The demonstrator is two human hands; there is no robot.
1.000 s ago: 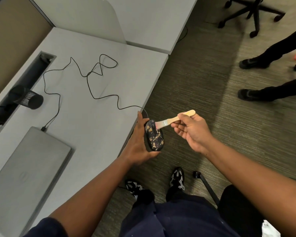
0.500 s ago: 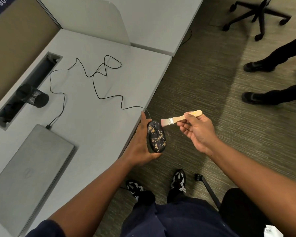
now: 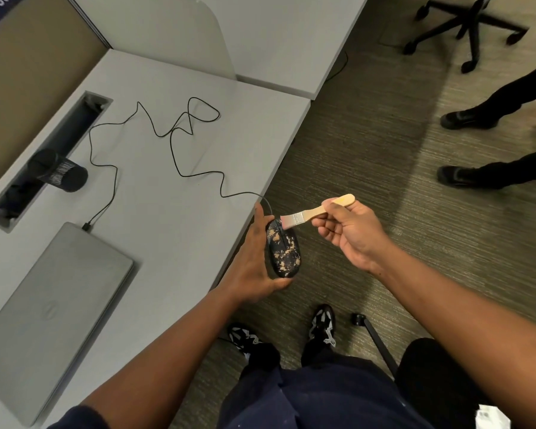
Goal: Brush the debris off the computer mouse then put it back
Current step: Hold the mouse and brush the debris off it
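Fingers of the left hand [image 3: 250,264] clasp the debris-speckled computer mouse [image 3: 283,252] just past the desk [image 3: 155,218] edge. Right hand [image 3: 351,232] pinches the brush [image 3: 314,211] handle, bristles touching the mouse's front end.

The left hand [image 3: 250,264] held the debris-speckled black mouse [image 3: 283,251] just off the desk [image 3: 174,205] edge, while the right hand [image 3: 348,233] put the brush [image 3: 310,213] bristles on its front end.

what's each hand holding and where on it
The left hand cups the debris-speckled computer mouse along its side and rear end. The right hand has its grip on the brush at the wooden handle, bristles at the mouse's front.
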